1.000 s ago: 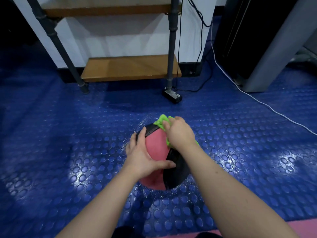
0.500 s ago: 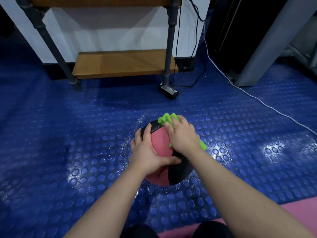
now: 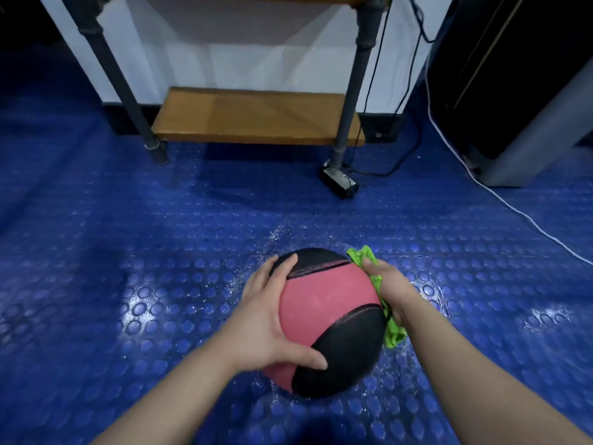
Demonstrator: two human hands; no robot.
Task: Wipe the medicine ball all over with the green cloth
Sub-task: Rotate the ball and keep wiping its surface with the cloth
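Floor: blue studded rubber, glinting round the hands, with open room left of the left hand and right of the right hand.

Medicine ball: pink with black panels, resting on the floor between the hands.

Left hand: fingers spread wide over the ball's left side, thumb laid across the near black panel.

Right hand: palm pressing the green cloth against the ball's right side, thumb on top. Its fingers are hidden, so whether they curl into the cloth cannot be told. Cloth ends stick out beyond the thumb and below the wrist.

Wooden shelf: low, on dark pipe legs, well beyond the hands against a white wall.

Black box: on the floor by the shelf's right leg, beyond the right hand, with black cables beside it.

White cable: crosses the floor well to the right of the right hand.

Dark cabinet: far right corner, with a slanting grey panel at its front.
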